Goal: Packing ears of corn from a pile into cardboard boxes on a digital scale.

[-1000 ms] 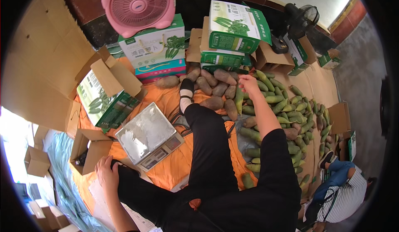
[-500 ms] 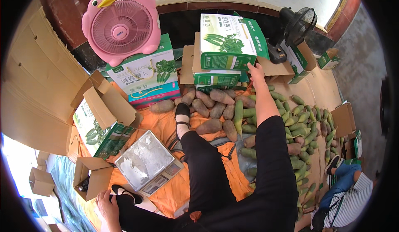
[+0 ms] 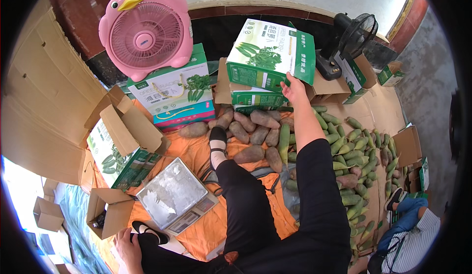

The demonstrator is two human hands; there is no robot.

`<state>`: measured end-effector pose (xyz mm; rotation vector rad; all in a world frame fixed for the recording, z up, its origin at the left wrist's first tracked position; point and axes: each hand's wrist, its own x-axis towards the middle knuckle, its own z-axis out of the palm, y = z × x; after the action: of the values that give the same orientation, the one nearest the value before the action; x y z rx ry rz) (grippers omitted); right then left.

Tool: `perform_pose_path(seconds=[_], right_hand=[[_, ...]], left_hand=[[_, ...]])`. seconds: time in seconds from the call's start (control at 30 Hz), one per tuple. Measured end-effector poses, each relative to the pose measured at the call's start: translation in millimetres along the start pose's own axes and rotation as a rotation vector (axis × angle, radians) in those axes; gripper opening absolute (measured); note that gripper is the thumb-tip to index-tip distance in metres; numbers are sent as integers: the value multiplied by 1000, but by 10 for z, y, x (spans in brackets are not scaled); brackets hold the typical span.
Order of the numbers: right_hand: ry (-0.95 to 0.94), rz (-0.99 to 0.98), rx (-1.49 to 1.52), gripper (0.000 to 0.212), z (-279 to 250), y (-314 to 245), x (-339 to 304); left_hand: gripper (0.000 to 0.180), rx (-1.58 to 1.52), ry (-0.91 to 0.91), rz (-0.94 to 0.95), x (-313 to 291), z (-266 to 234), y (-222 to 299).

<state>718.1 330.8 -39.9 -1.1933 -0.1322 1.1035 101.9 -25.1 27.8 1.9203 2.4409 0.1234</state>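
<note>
My right hand point(image 3: 294, 88) pinches the lower right edge of a white and green radish carton point(image 3: 260, 53), thumb on the printed face and fingers curled at the edge. That carton sits askew on top of another white and green carton point(image 3: 258, 98). On my left knee rests my left hand point(image 3: 129, 248), fingers laid over the black trouser and holding nothing. Near that knee stands a flat digital scale point(image 3: 172, 193) with a worn metal plate. Dark reddish-brown radishes point(image 3: 250, 154) lie below the stacked cartons, and green radishes point(image 3: 351, 148) are heaped beside my right arm.
A pink bird-shaped fan point(image 3: 145, 38) stands on cartons at the back left; a black fan point(image 3: 346, 43) is at the back right. Open cartons point(image 3: 125, 136) stand at left. An orange cloth point(image 3: 196, 148) covers the floor. Another person point(image 3: 410, 230) is at the far right.
The top carton has turned clockwise and tilted, its right side coming toward me. My right hand has shifted slightly left and down with its edge. My left hand stays on the knee.
</note>
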Motion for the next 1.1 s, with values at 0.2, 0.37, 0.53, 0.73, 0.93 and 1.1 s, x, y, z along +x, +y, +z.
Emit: perform_pose_path(seconds=[0.2,0.37,0.53,0.73,0.93,1.1], right_hand=[[-70,-149,-237,28,30,-4,-286],[-44,-64,-35,31,-211,-43,-862],[57,-23,-106,29,-698,-94,-1182],[40,-311,-262,22,-770,-130,-1808],[4,-775,-673,17,-881,-72,-2238],[-87,-1418,-1120,11,-810,-75,-2858]], left_hand=[[26,-13,36,15,-57,-14,-45],[26,-4,68,28,-156,-30,-149],[26,-30,96,30,-204,-52,-194],[23,-71,164,29,-296,-108,-197],[22,-88,200,37,-363,-96,-267],[23,-83,180,2,-414,-118,-325]])
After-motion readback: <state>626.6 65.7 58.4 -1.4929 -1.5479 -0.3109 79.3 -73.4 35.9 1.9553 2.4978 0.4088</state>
